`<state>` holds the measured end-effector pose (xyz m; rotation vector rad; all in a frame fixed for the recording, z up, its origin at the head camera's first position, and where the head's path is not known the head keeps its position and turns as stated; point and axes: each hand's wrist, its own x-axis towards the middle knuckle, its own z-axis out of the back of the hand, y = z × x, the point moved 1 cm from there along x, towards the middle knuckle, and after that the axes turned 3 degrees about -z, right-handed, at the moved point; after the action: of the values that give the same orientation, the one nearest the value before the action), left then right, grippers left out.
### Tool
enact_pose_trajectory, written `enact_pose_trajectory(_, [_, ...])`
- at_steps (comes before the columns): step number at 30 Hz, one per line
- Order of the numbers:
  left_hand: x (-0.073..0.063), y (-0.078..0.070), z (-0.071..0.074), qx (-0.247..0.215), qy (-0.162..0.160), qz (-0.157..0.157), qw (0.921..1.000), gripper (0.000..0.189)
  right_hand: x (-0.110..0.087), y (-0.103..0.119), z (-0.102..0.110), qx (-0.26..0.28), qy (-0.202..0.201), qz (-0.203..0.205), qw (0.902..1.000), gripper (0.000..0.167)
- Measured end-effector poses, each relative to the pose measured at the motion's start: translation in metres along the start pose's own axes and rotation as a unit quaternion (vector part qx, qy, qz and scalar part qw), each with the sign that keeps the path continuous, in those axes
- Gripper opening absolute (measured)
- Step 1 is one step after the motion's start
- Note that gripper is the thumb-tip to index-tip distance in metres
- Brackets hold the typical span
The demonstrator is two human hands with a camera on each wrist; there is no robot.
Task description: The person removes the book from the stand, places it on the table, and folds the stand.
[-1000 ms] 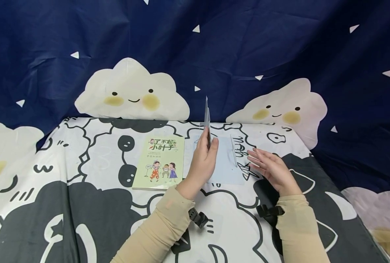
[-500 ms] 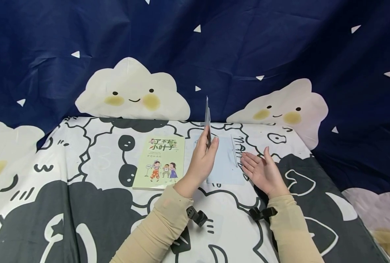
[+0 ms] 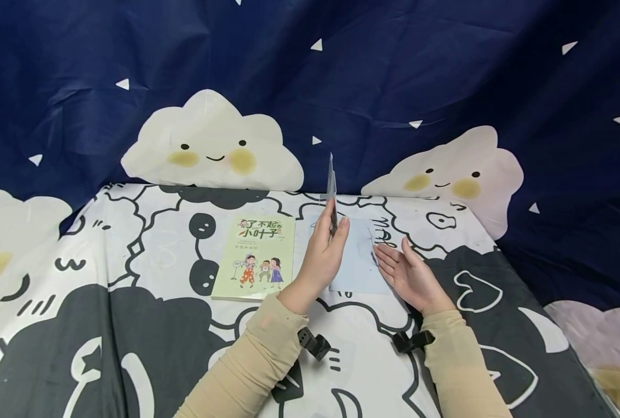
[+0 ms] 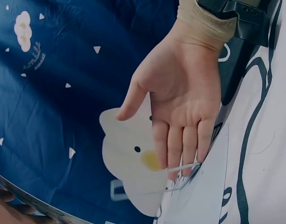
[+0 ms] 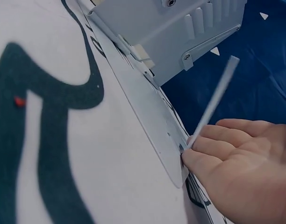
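A light-blue metal book stand (image 3: 359,273) lies with its base plate flat on the cloth and its slotted back panel (image 5: 180,37) raised. In the head view that panel is seen edge-on, and my left hand (image 3: 320,249) holds it between thumb and fingers. My right hand (image 3: 411,276) is at the plate's right edge, fingers straight and palm turned toward the stand. In the right wrist view its fingertips touch the lower end of a thin pale rod (image 5: 213,102) rising from the plate. The left wrist view shows the rod as a bent bracket (image 4: 147,193).
Left of the stand lies a green picture-cover book (image 3: 258,258), flat on the cartoon-print cloth (image 3: 148,273). Behind stands a dark blue curtain (image 3: 341,75) with clouds. A black camera strap is on each wrist.
My right hand has moved left to the stand's edge, turning its palm toward it, and now touches the rod. The left hand has kept its hold on the panel. The book is unmoved.
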<state>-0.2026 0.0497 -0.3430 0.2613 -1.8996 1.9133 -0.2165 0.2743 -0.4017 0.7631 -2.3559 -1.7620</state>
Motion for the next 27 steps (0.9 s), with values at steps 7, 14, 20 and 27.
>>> enact_pose_trajectory(7, [-0.001, -0.001, 0.000, 0.003, 0.003, -0.001, 1.0000, 0.062, 0.001, -0.001, -0.005, -0.077, -0.010, -0.009, 0.9969, 0.084])
enact_pose_trajectory(14, [-0.001, 0.000, 0.000, 0.011, 0.002, 0.000, 0.9999, 0.063, 0.004, -0.004, -0.011, -0.212, -0.041, -0.032, 0.9760, 0.088])
enact_pose_trajectory(20, [0.000, 0.001, 0.000, 0.013, -0.004, -0.001, 0.9999, 0.063, 0.004, -0.004, -0.016, -0.309, -0.053, -0.043, 0.9485, 0.083])
enact_pose_trajectory(27, [0.000, 0.003, -0.002, 0.020, 0.002, 0.013, 0.9997, 0.065, 0.001, -0.003, -0.019, -0.327, -0.065, -0.038, 0.9421, 0.081])
